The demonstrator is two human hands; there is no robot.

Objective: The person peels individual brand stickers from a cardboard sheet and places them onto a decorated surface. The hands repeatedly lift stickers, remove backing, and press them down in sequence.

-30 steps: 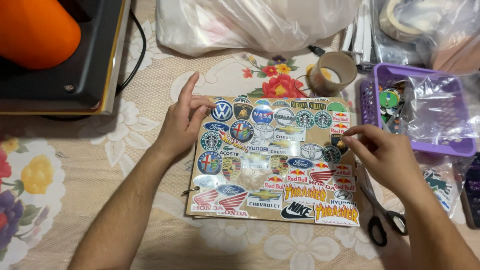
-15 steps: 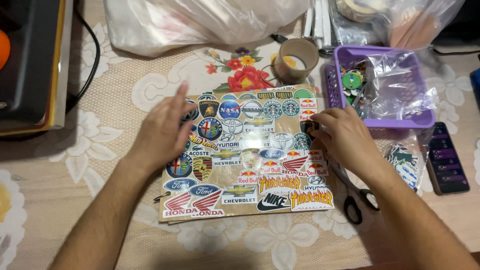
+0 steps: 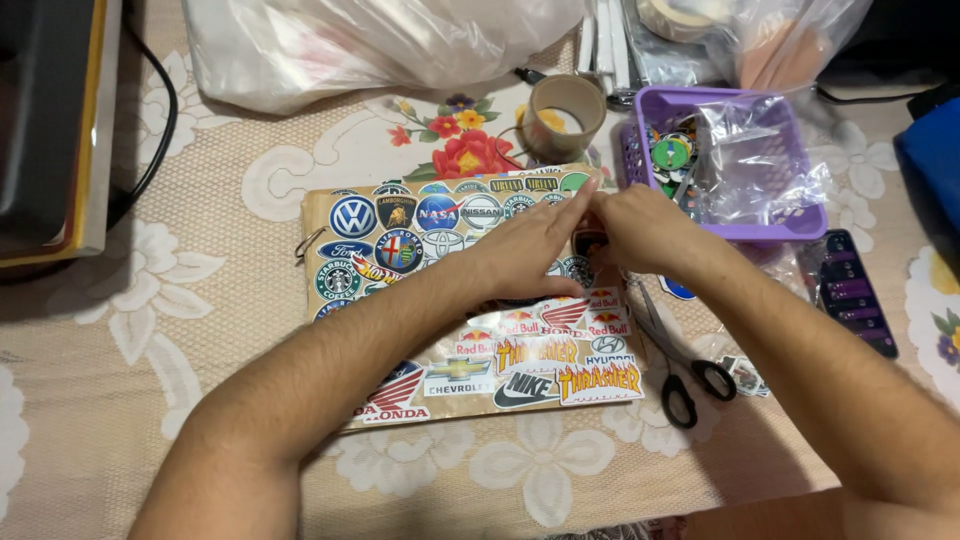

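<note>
Sticker board [image 3: 440, 300] laid flat on the table (cloth-covered), a small sticker [image 3: 590, 243] pinched at its right edge by left hand [image 3: 530, 250] and right hand [image 3: 645, 230], purple basket [image 3: 640, 150] just beyond, filled with stickers [image 3: 672, 152] and a clear bag [image 3: 755, 160], scissors [image 3: 675, 360] beside the board.

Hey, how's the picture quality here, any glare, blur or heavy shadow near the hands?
Head view: even indoor light, sharp overall; the left hand and right hand show no motion blur; glare streaks the clear plastic bag and the glossy sticker board; soft shadows lie under the forearms; the frame's left edge is dark.
</note>
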